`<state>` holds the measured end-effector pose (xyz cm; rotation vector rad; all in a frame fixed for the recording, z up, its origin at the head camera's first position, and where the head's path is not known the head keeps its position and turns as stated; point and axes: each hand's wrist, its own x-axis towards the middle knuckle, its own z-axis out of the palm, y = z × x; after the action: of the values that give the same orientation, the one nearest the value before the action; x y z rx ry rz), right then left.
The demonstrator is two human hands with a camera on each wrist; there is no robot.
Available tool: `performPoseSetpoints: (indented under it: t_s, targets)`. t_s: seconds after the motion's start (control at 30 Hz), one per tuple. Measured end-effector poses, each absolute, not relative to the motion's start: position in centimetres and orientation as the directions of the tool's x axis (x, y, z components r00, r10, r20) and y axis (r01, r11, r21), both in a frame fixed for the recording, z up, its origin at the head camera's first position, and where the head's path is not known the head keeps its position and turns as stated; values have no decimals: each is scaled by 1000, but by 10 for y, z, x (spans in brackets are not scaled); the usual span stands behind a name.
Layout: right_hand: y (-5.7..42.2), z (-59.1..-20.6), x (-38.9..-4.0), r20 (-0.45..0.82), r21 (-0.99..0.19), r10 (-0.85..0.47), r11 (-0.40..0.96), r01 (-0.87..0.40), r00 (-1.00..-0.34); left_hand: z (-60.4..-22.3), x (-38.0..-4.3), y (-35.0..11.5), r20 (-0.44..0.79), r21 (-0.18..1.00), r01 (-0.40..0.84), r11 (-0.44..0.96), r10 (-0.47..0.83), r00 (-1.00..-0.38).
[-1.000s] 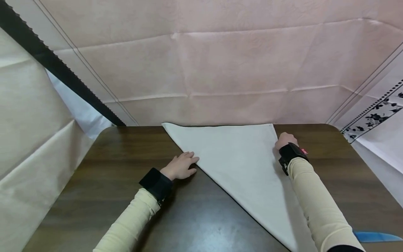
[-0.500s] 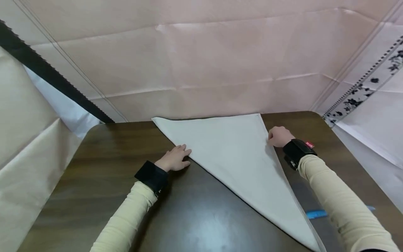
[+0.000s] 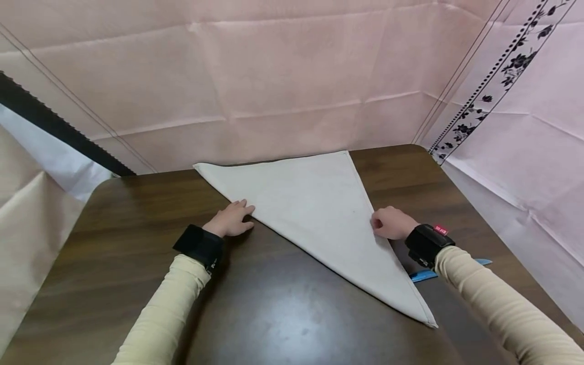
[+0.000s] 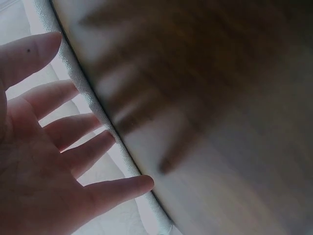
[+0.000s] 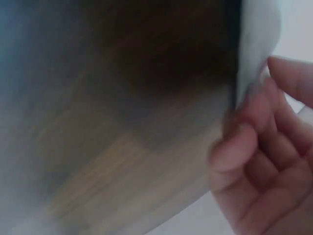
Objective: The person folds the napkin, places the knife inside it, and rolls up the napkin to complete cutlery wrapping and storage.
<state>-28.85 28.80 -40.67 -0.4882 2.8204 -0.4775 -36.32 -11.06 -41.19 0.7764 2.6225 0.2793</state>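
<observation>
from where i stand, a white cloth [image 3: 310, 197] lies as a flat triangle on the dark wooden table [image 3: 292, 329], over toward its far side. one corner points far left, one sits at the far edge a bit to the right, and the last reaches near right. its long, rounded side slants from far left to near right, facing the person.

the left hand [image 3: 230, 220] is at that slanting side, toward its far left end. its fingers are spread wide with the thumb held apart, and they grip nothing; the fingertips reach over the cloth's edge, though how firmly they press i can't tell. the right hand [image 3: 393, 223] is about midway along the cloth's right side, fingers curled in, pinching the edge between thumb and finger.

just beside that right side, a blue object [image 3: 423, 276] lies on the table, its middle hidden by the right forearm; whether it touches the cloth i can't make out. both arms wear cream sleeves [image 3: 159, 314] and black wristbands [image 3: 199, 247], the right one with a small red tag [image 3: 441, 229].

behind the table hangs a creased pale pink sheet [image 3: 274, 66], with a black floral strip [image 3: 515, 68] to the right and a plain dark band [image 3: 55, 124] to the left.
</observation>
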Motion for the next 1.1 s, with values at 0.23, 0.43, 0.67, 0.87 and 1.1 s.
performPoseSetpoints:
  t_s: [0.23,0.43,0.67,0.87,1.1]
  targets:
    - [233,-416,-271,53,-243,-491,838,-488,-870,-413,-358,-120,-355,294,426,855,512,-782]
    - [211,-420,-256,-17,-131,-474,874,-468,-881,-410,-351,-126,-362,297,410,863,499,-788]
    - [207,-418,-254,-26,-135,-496,862,-489,-868,-403,-336,-133,-361,277,398,875,478,-800]
    - [205,-416,-250,-33,-153,-516,849,-506,-856,-403,-325,-137,-359,250,399,882,467,-808]
    - [208,-420,-252,-32,-171,-535,835,-523,-844,-402,-313,-141,-289,234,426,874,481,-828]
